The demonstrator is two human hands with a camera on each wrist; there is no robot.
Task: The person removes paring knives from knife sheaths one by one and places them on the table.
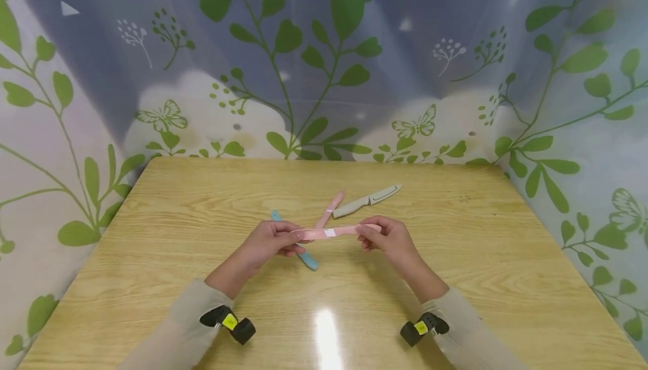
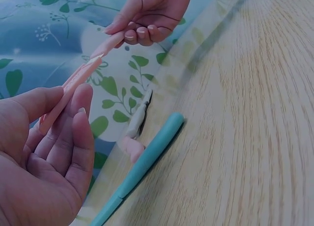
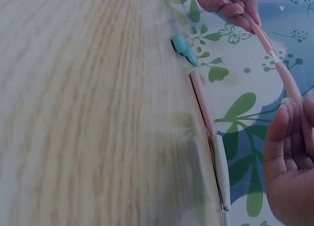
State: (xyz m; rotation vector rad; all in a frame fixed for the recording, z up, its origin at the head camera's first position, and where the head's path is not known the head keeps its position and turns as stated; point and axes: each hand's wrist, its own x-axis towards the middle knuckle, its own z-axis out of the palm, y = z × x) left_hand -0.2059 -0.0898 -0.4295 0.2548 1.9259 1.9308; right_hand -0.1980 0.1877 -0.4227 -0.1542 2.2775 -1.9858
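Just below mid-frame, fingers of the left hand (image 1: pixel 266 243) and right hand (image 1: pixel 393 239) pinch a pink knife (image 1: pixel 346 230) near both ends, unsheathing seemingly unfinished, while a blue tool (image 1: pixel 310 261), second pink tool (image 1: pixel 332 206) and grey knife (image 1: pixel 353 207) lie unheld on the desk (image 1: pixel 481 246).

Head view: fairly bright, mostly even, light source out of frame. Hard white glare streak (image 1: pixel 328 336) on the near middle of the table (image 1: pixel 177 207), washes out the grain. Soft faint shadows below left hand (image 1: pixel 273 239) and right hand (image 1: pixel 387 235). Wide-angle stretch toward left and right edges; small markings on the pink strip (image 1: pixel 346 230) unreadable. Wrist views: dimmer, cooler, hazy. Dark narrow shadow along the teal tool (image 2: pixel 152 145), left wrist. Ghosting at table edge, leaf print (image 3: pixel 181 120) overlaps wood. Right wrist: wood grain soft, smeary.
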